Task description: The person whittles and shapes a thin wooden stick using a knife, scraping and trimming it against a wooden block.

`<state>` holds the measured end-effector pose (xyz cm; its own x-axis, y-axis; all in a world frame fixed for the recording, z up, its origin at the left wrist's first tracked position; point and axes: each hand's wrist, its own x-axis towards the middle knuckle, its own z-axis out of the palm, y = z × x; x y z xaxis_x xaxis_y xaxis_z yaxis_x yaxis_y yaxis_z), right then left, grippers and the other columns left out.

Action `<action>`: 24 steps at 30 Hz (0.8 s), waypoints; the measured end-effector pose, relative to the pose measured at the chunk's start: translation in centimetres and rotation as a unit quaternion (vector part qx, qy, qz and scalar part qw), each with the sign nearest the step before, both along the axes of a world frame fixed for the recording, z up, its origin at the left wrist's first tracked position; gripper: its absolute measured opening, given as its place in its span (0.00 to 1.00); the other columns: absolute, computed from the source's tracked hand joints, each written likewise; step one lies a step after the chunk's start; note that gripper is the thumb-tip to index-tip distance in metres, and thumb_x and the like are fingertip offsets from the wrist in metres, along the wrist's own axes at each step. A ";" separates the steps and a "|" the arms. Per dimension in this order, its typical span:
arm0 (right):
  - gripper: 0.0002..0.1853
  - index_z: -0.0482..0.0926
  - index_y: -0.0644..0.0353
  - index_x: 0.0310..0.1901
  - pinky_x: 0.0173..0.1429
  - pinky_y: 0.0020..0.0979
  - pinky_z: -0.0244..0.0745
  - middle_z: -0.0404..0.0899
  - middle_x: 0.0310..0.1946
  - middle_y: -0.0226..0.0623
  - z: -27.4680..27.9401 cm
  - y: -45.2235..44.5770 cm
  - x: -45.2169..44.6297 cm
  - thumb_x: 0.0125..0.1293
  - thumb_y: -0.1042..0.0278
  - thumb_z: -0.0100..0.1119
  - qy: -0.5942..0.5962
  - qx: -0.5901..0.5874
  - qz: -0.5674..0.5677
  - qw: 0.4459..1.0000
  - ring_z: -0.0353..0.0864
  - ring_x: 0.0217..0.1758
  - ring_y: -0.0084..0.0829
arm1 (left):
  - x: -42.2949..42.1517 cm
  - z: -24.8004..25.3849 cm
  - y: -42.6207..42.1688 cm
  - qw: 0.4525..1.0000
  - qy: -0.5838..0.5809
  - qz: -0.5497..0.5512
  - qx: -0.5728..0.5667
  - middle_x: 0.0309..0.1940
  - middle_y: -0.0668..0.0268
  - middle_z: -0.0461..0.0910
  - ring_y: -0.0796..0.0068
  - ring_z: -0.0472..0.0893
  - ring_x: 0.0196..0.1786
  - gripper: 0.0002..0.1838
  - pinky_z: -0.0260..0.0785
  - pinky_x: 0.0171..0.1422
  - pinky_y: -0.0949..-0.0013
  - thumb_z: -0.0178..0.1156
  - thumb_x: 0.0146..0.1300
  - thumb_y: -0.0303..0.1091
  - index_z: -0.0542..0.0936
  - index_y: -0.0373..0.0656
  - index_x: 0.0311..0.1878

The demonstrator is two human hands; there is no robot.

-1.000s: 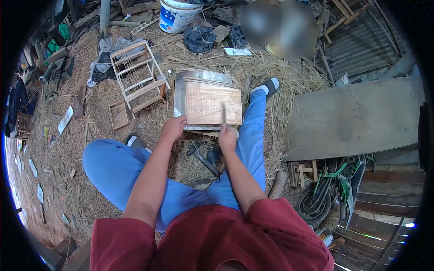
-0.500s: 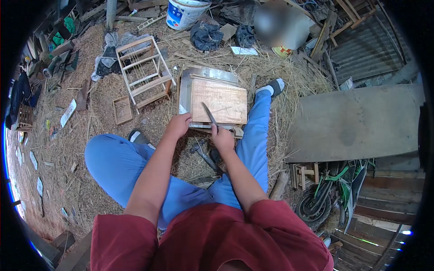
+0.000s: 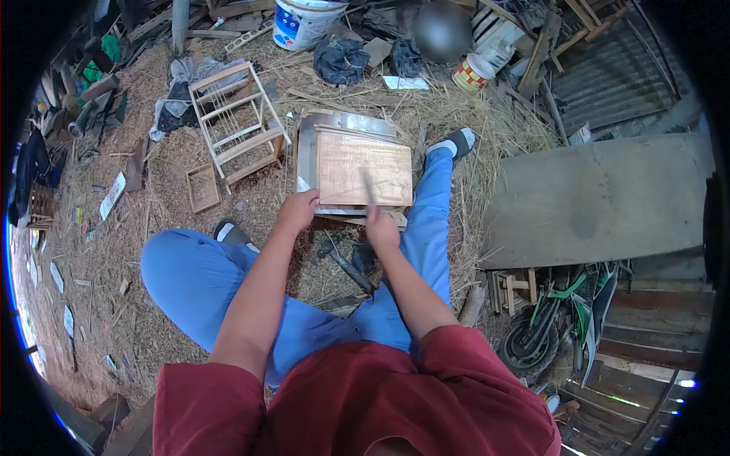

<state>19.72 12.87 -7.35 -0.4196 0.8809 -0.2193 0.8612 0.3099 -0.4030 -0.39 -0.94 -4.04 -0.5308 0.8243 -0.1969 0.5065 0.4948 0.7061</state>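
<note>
The right hand (image 3: 382, 229) is gripping a blurred knife (image 3: 369, 187) over the wooden board (image 3: 344, 161), presumably for control; the left hand (image 3: 298, 210) is bracing at the board's near-left corner, perhaps steadying it; what it's pinching, I can't tell.

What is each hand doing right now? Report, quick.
Left hand: at the near left corner of the board; whether it grips anything cannot be told.
Right hand: closed, holding the knife, its blade blurred over the board.
</note>
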 end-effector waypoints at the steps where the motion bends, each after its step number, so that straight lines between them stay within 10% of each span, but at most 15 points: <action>1: 0.32 0.84 0.65 0.38 0.48 0.57 0.78 0.84 0.34 0.60 0.2 -0.4 0.0 0.77 0.43 0.40 0.000 0.001 -0.004 1.000 0.84 0.38 0.60 | -0.2 -0.4 0.0 1.000 -0.006 -0.001 0.003 0.44 0.52 0.84 0.44 0.82 0.47 0.11 0.75 0.52 0.50 0.57 0.68 0.37 0.82 0.51 0.50; 9: 0.31 0.84 0.63 0.40 0.46 0.56 0.80 0.84 0.35 0.59 3.9 -4.1 -2.0 0.76 0.40 0.41 -0.043 -0.013 0.152 0.987 0.85 0.40 0.59 | -0.6 -1.0 -0.1 1.000 0.001 0.004 -0.018 0.44 0.52 0.84 0.44 0.82 0.47 0.11 0.75 0.51 0.50 0.57 0.69 0.39 0.83 0.54 0.51; 11: 0.31 0.83 0.64 0.39 0.46 0.56 0.79 0.84 0.35 0.59 2.6 -2.0 -1.2 0.77 0.41 0.41 -0.003 -0.004 -0.005 1.000 0.85 0.39 0.59 | -0.4 -1.1 -0.1 1.000 0.009 0.003 0.005 0.44 0.52 0.84 0.44 0.82 0.46 0.12 0.75 0.50 0.50 0.57 0.69 0.40 0.83 0.55 0.51; 15: 0.32 0.85 0.64 0.38 0.46 0.56 0.79 0.84 0.33 0.60 2.9 -3.2 -0.5 0.77 0.41 0.40 -0.033 0.018 0.113 0.993 0.85 0.38 0.60 | -0.4 -0.8 -0.1 1.000 -0.003 0.014 0.006 0.43 0.52 0.84 0.45 0.82 0.47 0.12 0.75 0.51 0.50 0.57 0.69 0.39 0.83 0.55 0.52; 24: 0.36 0.85 0.69 0.38 0.52 0.58 0.76 0.82 0.37 0.66 -0.3 -0.3 1.2 0.77 0.40 0.37 0.101 -0.023 -0.132 0.986 0.83 0.43 0.64 | -0.8 -0.3 0.0 1.000 0.003 0.000 0.001 0.43 0.52 0.84 0.46 0.83 0.46 0.11 0.75 0.51 0.51 0.59 0.68 0.38 0.84 0.53 0.51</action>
